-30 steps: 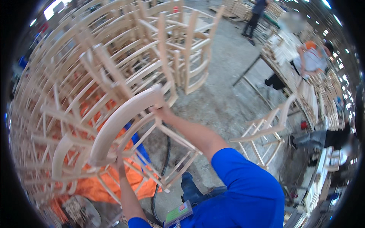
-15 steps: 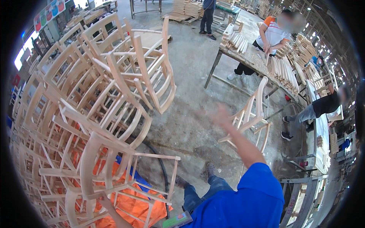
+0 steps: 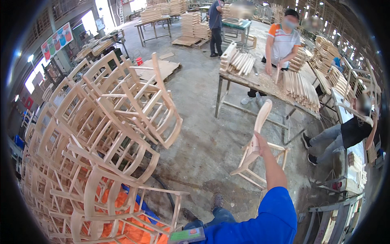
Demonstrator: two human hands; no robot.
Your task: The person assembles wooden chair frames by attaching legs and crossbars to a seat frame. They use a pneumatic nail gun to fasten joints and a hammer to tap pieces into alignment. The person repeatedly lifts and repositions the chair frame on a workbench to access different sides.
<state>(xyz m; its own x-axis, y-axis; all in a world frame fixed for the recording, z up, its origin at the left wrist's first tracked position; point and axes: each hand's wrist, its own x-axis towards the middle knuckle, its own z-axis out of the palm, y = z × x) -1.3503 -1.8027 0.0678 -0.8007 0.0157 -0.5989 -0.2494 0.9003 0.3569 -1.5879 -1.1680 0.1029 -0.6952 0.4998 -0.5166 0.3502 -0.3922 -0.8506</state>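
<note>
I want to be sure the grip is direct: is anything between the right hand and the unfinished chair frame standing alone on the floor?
Nothing visible is. The right hand is already on the curved back of the pale unfinished wooden chair frame, which stands on the bare concrete floor apart from the big stack of chair frames.

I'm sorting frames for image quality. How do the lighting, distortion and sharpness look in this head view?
Head view: even daylight, blown-out glare at the doorway top left; the fisheye bends the stacked chair frames and blacks out the corners; the right hand on the chair frame is reasonably sharp; faces are blurred.
</note>
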